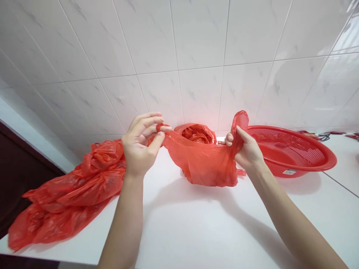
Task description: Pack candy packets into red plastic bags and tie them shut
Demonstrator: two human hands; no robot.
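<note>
A red plastic bag (204, 160) is stretched sideways between my two hands, above the white table. My left hand (144, 140) pinches its narrow, twisted end between thumb and fingers, the other fingers raised. At the opposite side my right hand (246, 147) is closed round the bunched bag, and a folded flap sticks up over the thumb. Behind the stretched bag stands a red container (198, 130) with crumpled red bags in it; its lower part is hidden.
A heap of crumpled red plastic bags (81, 190) lies on the left of the white table (179, 231). To the right is a red perforated basket (291, 149). Small dark and red items (319, 135) lie behind it. A tiled wall (196, 45) rises at the back.
</note>
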